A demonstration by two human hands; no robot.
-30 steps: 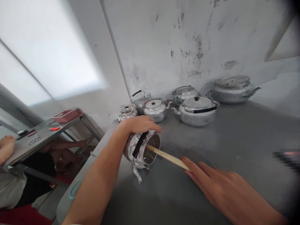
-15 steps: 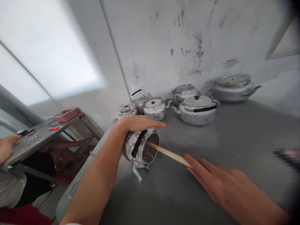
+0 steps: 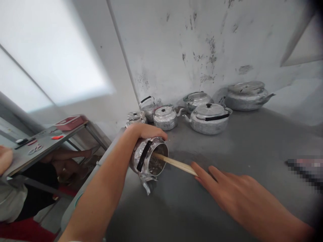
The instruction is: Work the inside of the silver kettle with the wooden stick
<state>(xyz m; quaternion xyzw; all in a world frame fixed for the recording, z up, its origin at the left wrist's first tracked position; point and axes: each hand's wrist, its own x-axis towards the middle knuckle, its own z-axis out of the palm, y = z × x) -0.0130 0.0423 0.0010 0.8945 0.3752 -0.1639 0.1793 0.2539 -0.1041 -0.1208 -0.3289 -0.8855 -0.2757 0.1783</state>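
A silver kettle [image 3: 136, 158] with a black handle grip lies tipped on its side on the grey table [image 3: 191, 208], its round opening facing right and its spout pointing down toward me. My left hand [image 3: 148, 130] rests over the kettle's upper side, fingers bent round it. My right hand [image 3: 222, 185] grips the near end of a pale wooden stick [image 3: 180, 164] between thumb and fingers. The stick's far end is inside the kettle's opening, where its tip is hard to see.
Several silver kettles stand along the wall, among them a lidded one [image 3: 210, 122] and a large one [image 3: 246, 97]. At left, another table holds a pink basket [image 3: 70, 123], scissors [image 3: 35, 149] and an orange item [image 3: 57, 137]; a person sits there.
The fingers of my left hand have come down from stretched out to bent against the kettle. My right hand and the stick have shifted slightly left. The view has moved a little.
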